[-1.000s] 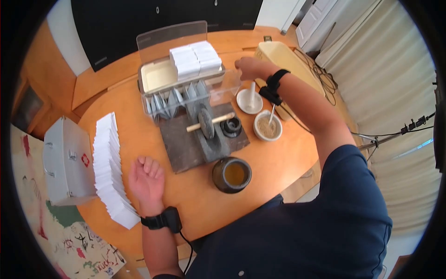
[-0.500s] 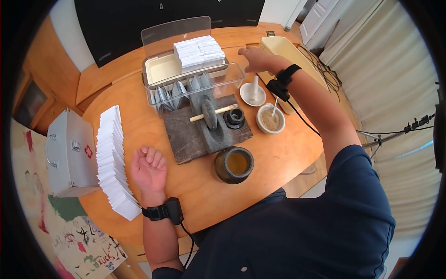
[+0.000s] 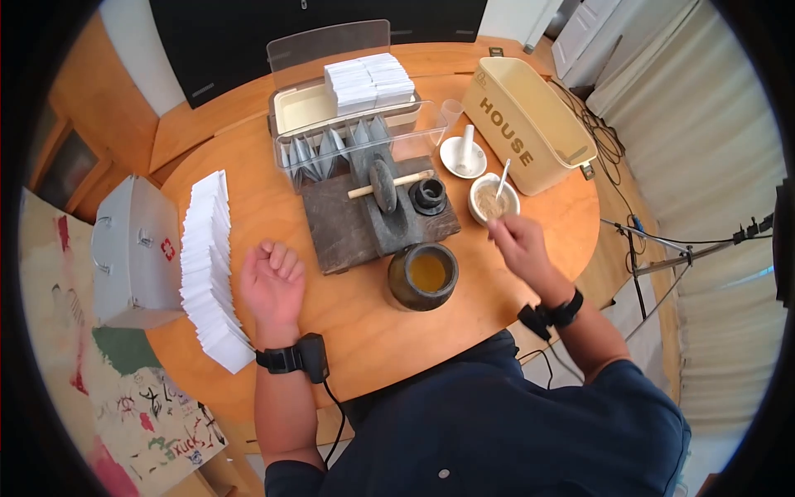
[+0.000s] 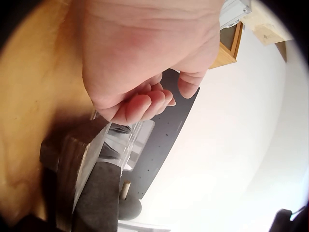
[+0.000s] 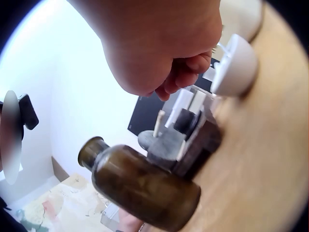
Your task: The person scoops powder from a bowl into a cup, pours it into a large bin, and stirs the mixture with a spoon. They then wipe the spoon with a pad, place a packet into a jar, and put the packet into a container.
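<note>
My left hand (image 3: 273, 282) rests palm up on the table, fingers loosely curled, holding nothing. My right hand (image 3: 522, 248) hovers just in front of a white mortar bowl (image 3: 512, 217) of brownish powder with a white spoon (image 3: 503, 178) standing in it. In the right wrist view its fingers (image 5: 186, 77) bend inward, with nothing visible in them. A brown glass jar (image 3: 406, 286) of amber liquid stands between the hands. Behind it, a stone grinding trough (image 3: 391, 232) bears a stone wheel (image 3: 383, 186) with a wooden handle (image 3: 414, 177). A small black pot (image 3: 429, 197) is beside the wheel.
A white pestle (image 3: 468, 145) stands in a white dish (image 3: 464, 167). The cream "HOUSE" bin (image 3: 538, 166) sits at the right, a clear cup (image 3: 451, 112) near it. Stacked white packets (image 3: 370, 83) fill a clear-lidded box. Fanned white packets (image 3: 205, 273) and a first-aid case (image 3: 137, 248) lie left.
My right hand has come back from beside the cream bin toward me, to near the mortar bowl. The left hand stays in place while the head view has shifted slightly.
</note>
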Motion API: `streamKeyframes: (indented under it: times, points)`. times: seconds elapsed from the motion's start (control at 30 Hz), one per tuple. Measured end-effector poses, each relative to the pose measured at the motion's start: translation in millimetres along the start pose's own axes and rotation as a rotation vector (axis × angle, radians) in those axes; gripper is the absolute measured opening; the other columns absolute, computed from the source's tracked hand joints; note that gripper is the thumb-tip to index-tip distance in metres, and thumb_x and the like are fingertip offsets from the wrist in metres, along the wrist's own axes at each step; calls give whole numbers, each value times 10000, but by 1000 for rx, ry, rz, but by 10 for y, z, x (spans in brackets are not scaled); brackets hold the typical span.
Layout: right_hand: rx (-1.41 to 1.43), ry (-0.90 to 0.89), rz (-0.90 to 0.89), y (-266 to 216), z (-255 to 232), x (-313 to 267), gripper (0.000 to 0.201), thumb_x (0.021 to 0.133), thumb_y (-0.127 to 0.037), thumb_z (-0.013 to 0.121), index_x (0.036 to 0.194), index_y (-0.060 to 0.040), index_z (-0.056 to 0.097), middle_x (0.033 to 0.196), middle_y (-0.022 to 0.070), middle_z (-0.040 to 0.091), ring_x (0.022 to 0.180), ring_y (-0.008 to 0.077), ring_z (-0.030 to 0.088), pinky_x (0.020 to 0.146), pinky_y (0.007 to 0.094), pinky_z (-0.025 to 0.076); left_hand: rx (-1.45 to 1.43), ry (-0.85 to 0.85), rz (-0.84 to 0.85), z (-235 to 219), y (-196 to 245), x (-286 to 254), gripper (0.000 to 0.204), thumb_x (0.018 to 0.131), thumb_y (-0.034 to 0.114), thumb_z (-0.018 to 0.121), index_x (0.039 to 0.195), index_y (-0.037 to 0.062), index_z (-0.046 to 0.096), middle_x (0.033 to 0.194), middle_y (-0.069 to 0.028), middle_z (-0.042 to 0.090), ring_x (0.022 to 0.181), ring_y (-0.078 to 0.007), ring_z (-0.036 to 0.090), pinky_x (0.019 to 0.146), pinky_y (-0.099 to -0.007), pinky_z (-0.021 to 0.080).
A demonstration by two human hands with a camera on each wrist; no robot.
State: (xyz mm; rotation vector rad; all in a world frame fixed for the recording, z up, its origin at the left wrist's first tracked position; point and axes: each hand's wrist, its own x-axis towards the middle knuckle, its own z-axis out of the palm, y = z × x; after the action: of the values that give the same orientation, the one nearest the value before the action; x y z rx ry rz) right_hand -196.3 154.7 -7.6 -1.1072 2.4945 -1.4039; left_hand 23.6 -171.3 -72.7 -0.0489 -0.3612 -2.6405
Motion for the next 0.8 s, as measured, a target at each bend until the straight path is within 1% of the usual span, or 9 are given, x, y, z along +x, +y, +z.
streamKeyframes:
  times: [0.07, 0.2, 0.27, 0.4, 0.47, 0.6, 0.67, 0.7, 0.8]
  points:
    - [110, -21, 50, 128, 134, -261, 327, 1003, -156, 600, 716, 2, 599, 610, 49, 527, 567, 112, 466, 516, 297, 387, -24, -31, -27, -39, -16, -2, 252, 1038, 294, 474, 964, 64, 544, 749, -15, 396, 676, -152, 398, 622, -292, 353]
    - [233, 59, 213, 366, 399, -462, 184, 1043, -147, 532, 931, -31, 622, 685, -41, 506, 586, 43, 443, 514, 231, 357, -21, -7, -54, -97, -47, 44, 221, 1034, 280, 468, 926, 95, 522, 719, 1, 375, 644, -150, 385, 603, -299, 350]
    - [382, -4, 196, 430, 424, -508, 134, 1053, -144, 513, 1048, -37, 594, 691, -52, 481, 583, 22, 422, 515, 206, 344, 63, 3, -20, -21, -64, 48, 230, 1043, 282, 463, 949, 86, 540, 739, -5, 420, 661, -153, 421, 616, -289, 371]
    - [358, -53, 132, 437, 435, -510, 136, 1058, -138, 499, 1067, -35, 588, 685, -52, 459, 587, 24, 411, 521, 201, 342, 352, 74, 43, 464, -113, -130, 185, 1038, 244, 500, 996, 73, 558, 791, -11, 500, 716, -133, 484, 643, -279, 402]
    - [400, -38, 148, 372, 436, -525, 133, 1056, -132, 501, 1067, -31, 588, 706, -48, 475, 600, 24, 421, 528, 199, 344, 1073, 212, 39, 773, -129, -416, 135, 1004, 170, 578, 1073, 54, 574, 898, -25, 571, 795, -118, 537, 690, -274, 437]
    - [439, -34, 130, 450, 459, -513, 131, 1055, -129, 503, 1079, -29, 584, 719, -46, 477, 610, 25, 423, 533, 197, 345, 2040, 690, 539, 635, 45, -1111, 445, 830, 170, 791, 1184, 25, 563, 1094, -65, 593, 998, -165, 580, 800, -309, 485]
    - [433, -38, 106, 478, 458, -529, 131, 1054, -128, 505, 1093, -29, 581, 727, -51, 476, 611, 23, 418, 538, 194, 343, 2219, 1041, 605, 565, 177, -1348, 589, 786, 197, 827, 1255, -4, 532, 1174, -129, 589, 1067, -235, 580, 874, -364, 491]
    - [440, -39, 116, 458, 446, -540, 131, 1054, -128, 505, 1093, -29, 581, 727, -51, 476, 611, 23, 418, 538, 194, 343, 2231, 1041, 596, 512, 232, -1411, 589, 786, 197, 827, 1255, -4, 532, 1174, -129, 589, 1067, -235, 580, 874, -364, 491]
    - [482, -63, 156, 416, 435, -540, 134, 1053, -126, 504, 1107, -28, 578, 732, -55, 482, 615, 21, 419, 544, 192, 344, 2393, 1081, 602, 407, 291, -1505, 738, 776, 213, 831, 1353, -38, 445, 1271, -213, 544, 1171, -363, 537, 971, -446, 459]
